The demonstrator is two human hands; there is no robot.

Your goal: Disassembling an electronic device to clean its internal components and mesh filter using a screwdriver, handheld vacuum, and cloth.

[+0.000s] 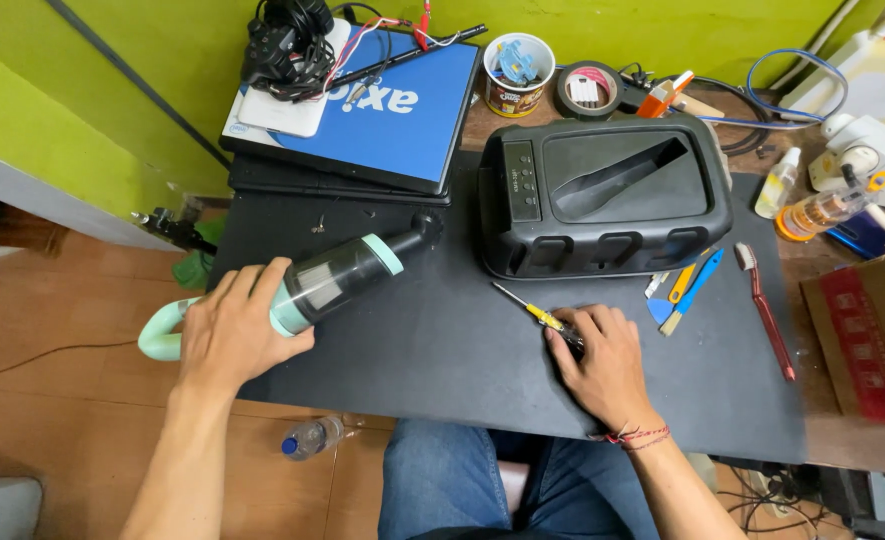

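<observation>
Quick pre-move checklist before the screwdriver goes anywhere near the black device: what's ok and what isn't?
1. Left hand grips the mint handheld vacuum: ok.
2. Right hand has the yellow-shafted screwdriver: ok, it rests on the handle; firm grip cannot tell.
3. Black device lies flat on the black mat: ok.
4. Mat between hands and device free of things: ok.
5. Loose screws near the laptop: cannot tell, small specks only.
6. Brushes within right-hand reach: ok.

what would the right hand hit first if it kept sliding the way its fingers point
Probably the black plastic device housing. The right hand, resting on the yellow-handled screwdriver, points up and slightly left across bare black mat; nothing else seems to lie between, though depth is hard to judge.
</observation>
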